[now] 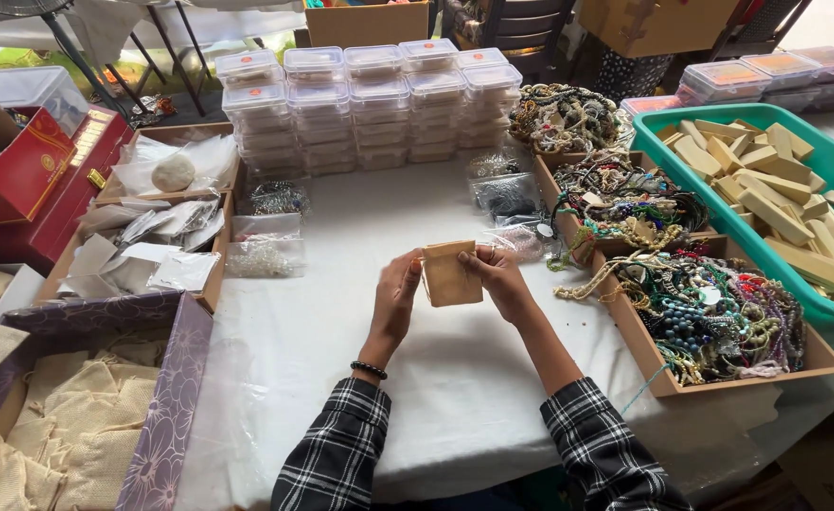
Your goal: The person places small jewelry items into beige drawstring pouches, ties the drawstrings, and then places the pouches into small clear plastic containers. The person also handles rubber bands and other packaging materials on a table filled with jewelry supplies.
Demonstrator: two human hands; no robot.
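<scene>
A small tan cloth pouch [452, 274] is held upright over the white tablecloth [436, 378] between both hands. My left hand [396, 298] grips its left edge near the top, with a dark bead bracelet on the wrist. Its right top corner is pinched by my right hand [499, 276]. Both sleeves are black-and-white plaid.
Stacked clear plastic boxes [370, 104] stand at the back. Cardboard trays of beaded jewellery [710, 312] lie to the right, beside a green bin of wooden pieces [777, 189]. At left are trays of small plastic bags [152, 237], a red box [29, 170] and a purple box of burlap pouches [67, 416].
</scene>
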